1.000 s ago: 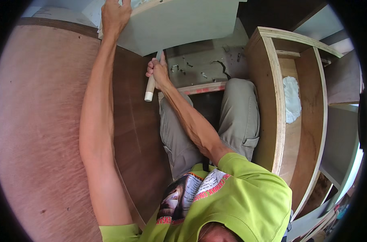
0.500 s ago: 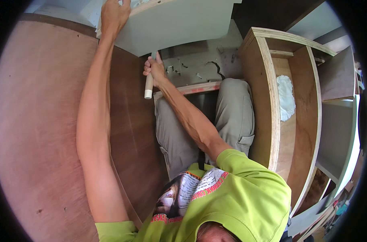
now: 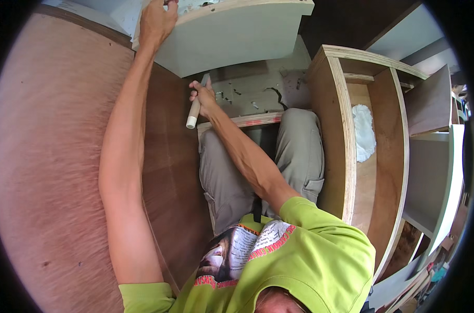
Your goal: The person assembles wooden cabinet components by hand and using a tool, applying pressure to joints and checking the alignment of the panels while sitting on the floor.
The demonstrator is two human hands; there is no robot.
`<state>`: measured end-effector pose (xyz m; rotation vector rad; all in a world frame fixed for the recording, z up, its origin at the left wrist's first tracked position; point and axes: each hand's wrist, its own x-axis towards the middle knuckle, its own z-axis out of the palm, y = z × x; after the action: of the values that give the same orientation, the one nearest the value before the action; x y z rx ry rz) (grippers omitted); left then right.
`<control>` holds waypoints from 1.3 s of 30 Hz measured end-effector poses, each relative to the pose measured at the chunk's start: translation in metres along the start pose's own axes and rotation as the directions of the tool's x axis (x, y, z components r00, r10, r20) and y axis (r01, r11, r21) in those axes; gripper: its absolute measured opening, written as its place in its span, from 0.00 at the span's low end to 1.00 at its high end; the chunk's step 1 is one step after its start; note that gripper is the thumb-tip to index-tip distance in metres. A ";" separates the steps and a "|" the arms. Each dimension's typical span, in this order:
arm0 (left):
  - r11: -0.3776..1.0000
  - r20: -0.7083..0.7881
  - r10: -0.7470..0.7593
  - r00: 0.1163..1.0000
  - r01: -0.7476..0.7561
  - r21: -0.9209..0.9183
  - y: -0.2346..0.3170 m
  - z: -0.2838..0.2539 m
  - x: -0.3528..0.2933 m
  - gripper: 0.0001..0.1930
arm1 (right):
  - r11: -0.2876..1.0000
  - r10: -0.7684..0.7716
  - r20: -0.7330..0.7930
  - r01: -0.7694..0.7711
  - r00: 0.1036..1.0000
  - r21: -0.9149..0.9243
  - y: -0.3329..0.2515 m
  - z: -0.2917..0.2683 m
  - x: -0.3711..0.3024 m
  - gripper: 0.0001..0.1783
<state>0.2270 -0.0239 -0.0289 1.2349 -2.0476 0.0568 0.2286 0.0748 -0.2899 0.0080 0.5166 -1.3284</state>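
Note:
My left hand (image 3: 156,25) is raised at the top left corner of a pale grey wooden panel (image 3: 226,44). Its fingers are curled around a small dark thing too hidden to name, and the picture's edge partly cuts them off. Lower down, my right hand (image 3: 205,97) is closed around a tool with a pale wooden handle (image 3: 193,112). The handle's whitish end points down toward my left knee. A flat grey part (image 3: 205,79) of the tool rises beyond my fingers, just under the panel's lower edge; its exact kind is unclear.
Close on my left stands a large reddish-brown board (image 3: 54,156). To my right is an open plywood cabinet frame (image 3: 342,130) with a crumpled white piece (image 3: 364,133) inside. Debris lies on the greyish surface (image 3: 263,94) beyond my knees.
The whole view has shifted slightly. In my right hand the tool leans more, its grey end now further right. My left hand stays by the panel's corner, with its fingers more curled.

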 end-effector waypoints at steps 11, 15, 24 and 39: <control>0.999 -0.002 0.012 1.000 -0.012 -0.039 -0.003 0.005 -0.001 0.13 | 0.975 -0.211 -0.042 0.214 0.977 0.061 -0.015 -0.019 0.009 0.46; 1.000 0.019 -0.013 1.000 0.013 -0.006 -0.002 0.004 -0.001 0.13 | 0.975 -0.212 -0.006 0.211 0.977 0.069 -0.020 -0.021 0.007 0.47; 0.999 0.034 -0.028 0.999 0.029 -0.045 -0.001 -0.003 -0.002 0.13 | 0.948 -0.314 -0.091 0.308 0.945 -0.076 -0.031 -0.010 0.010 0.44; 0.995 0.061 -0.088 0.994 0.090 -0.030 0.005 0.000 0.000 0.13 | 0.985 -0.167 0.037 0.168 0.985 -0.030 -0.045 -0.001 -0.054 0.32</control>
<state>0.2232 -0.0211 -0.0278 1.3205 -2.0335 -0.0561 0.1789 0.1136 -0.2587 -0.0865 0.5188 -1.4819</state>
